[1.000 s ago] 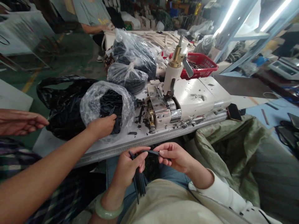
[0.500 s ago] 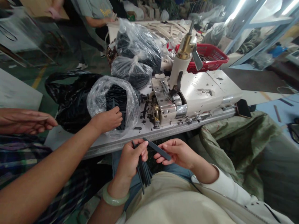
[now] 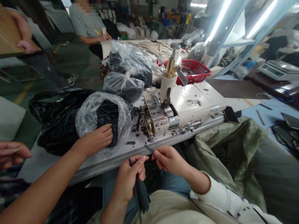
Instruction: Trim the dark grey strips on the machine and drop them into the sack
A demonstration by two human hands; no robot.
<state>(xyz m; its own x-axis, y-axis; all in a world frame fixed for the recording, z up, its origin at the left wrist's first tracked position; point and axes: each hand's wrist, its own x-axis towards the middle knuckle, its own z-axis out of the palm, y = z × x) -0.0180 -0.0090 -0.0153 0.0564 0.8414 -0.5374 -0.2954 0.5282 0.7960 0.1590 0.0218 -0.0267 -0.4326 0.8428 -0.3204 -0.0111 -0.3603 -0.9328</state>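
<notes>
My left hand [image 3: 130, 174] is closed around a bundle of thin dark strips [image 3: 142, 194], which fans downward over my lap. Between the fingertips of my right hand [image 3: 171, 160] is a single dark strip [image 3: 149, 148], tilted up toward the table edge, apart from my left hand. Straight ahead stands a white machine [image 3: 193, 101] with a metal head and a brass-collared post. On its left, a clear plastic bag [image 3: 85, 115] lies open with many dark strips [image 3: 105, 112] inside. A co-worker's hand [image 3: 99, 139] reaches into that bag.
Black scraps [image 3: 137, 123] litter the table beside the machine. A black bag [image 3: 56, 137] and tied clear bags [image 3: 123, 84] stand left and behind. Farther back is a red basket [image 3: 196, 70]. A green sack [image 3: 224, 149] hangs at my right. The co-worker's other hand [image 3: 14, 154] is far left.
My right hand has drawn its strip away from my left fingers and turned it upward, its tip now pointing toward the table. The whole view has shifted, showing more of the background.
</notes>
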